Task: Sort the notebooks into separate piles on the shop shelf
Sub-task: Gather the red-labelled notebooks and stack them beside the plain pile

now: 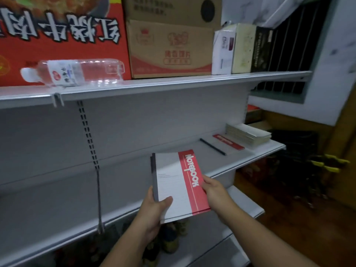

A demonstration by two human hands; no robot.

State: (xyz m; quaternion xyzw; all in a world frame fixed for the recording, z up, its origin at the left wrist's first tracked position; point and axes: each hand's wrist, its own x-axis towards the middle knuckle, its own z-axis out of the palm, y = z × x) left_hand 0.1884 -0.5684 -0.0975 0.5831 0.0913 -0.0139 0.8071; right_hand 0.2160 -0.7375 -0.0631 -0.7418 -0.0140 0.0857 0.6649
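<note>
Both forearms reach up from the lower edge toward the middle shelf (pixel 221 170), meeting on a small stack of notebooks (pixel 177 185) held in the air just in front of that shelf's edge. The left hand (pixel 154 212) grips the stack's near left corner, thumb lying flat on the white cover and the other fingers curled beneath, out of sight. The right hand (pixel 213 191) pinches the red right edge beside the word NOTEBOOK, its fingers bent around the edge. The top cover is white with a red band, and darker covers show at the stack's left side. On the shelf, right of the stack, lie a black pen (pixel 212 146), then a red notebook (pixel 228 142), then a pile (pixel 248 134) of pale notebooks at the far right end. Above the shelf, another one carries a bottle (pixel 77 72) on its side and cardboard boxes (pixel 169 49).
</note>
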